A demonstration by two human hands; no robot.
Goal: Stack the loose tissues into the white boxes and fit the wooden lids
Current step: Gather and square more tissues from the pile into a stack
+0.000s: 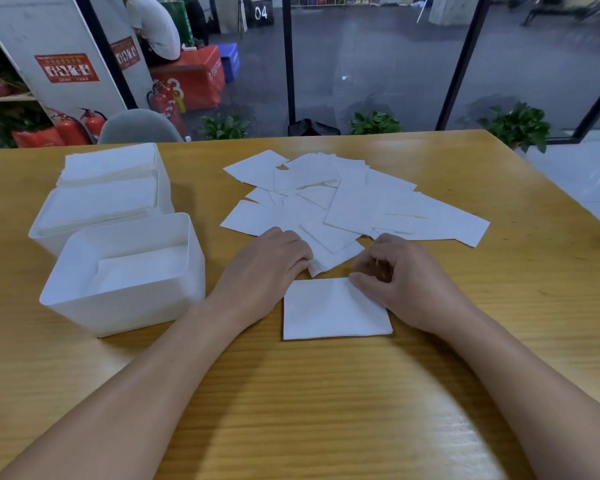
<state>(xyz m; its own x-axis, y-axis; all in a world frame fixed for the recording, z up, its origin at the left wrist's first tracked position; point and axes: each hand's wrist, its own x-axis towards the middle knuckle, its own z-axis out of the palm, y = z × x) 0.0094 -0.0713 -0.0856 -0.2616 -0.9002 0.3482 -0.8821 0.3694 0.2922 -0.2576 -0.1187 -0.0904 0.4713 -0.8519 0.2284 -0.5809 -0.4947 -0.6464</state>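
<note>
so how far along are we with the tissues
Done: the two far boxes look full. In hand: the near box is part filled; the left hand pinches a tissue, the right hand touches a small stack. Left: the loose pile; no lids in view.

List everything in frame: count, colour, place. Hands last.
table: 1, yellow wood, fills foreground
near box: 1, white, front left, few tissues inside
far box: 1, white, behind near box, tissues to the brim
loose tissues: scattered overlapping pile, count unclear, white, table centre
single tissue: 1, white, flat, between the hands
chair: 1, grey, behind table, left
fire extinguishers: at least 3, red, floor, back left
potted plants: 3, green, beyond far table edge
seated person: 1, white top, background left
left hand: pinches a pile tissue's corner
right hand: fingers curled on single tissue's top right corner
</note>
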